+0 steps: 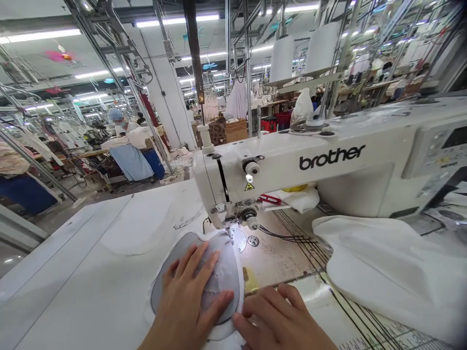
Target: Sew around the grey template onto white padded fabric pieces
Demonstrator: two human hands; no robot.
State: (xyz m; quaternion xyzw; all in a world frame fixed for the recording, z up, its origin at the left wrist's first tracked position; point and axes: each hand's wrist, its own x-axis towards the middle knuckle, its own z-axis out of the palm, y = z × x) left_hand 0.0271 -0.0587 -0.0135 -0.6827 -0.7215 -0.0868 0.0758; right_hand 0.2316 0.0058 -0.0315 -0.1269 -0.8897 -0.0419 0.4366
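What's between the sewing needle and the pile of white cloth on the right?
In the head view, between the needle and the white cloth pile lies the worn machine bed, with a round metal plate and dark guide lines across it.

- Fluorescent tube lights (40,35) overhead, lit.
- White pillar (171,97) mid-hall.
- Metal racks (120,73) crowd ceiling.
- Grey floor (58,214), littered.
- Cardboard boxes (235,130) beyond.

White sewing table (91,253): sewing machine (310,165), grey fabric piece (219,272), white cloth pile (386,262).
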